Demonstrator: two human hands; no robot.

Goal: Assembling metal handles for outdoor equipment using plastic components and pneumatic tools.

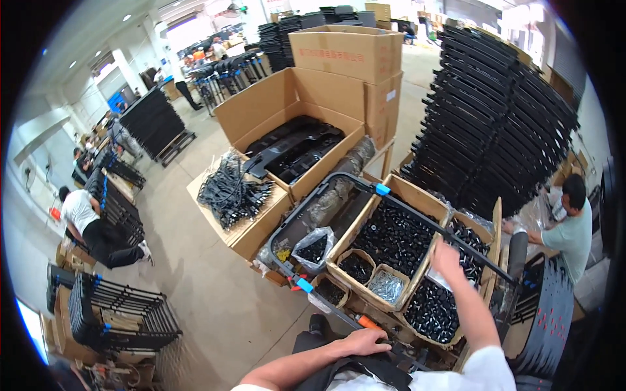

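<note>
- My left hand rests curled on a black frame part at the near edge of the divided cardboard box; it looks closed around the part, and an orange-handled tool lies just beside its knuckles.
- My right hand reaches out over that box, fingers pressed loosely together and pointing down; I cannot tell whether it pinches anything.
- Under the right hand sits a compartment heaped with small black fittings; nearer me are a smaller tray of silvery screws and another heap of black pieces.
- A thin black bar crosses the box beneath my wrist.
- To do this well, I judge the left hand should hold the frame steady while the right lifts clear of the bar and picks a single fitting.
</note>
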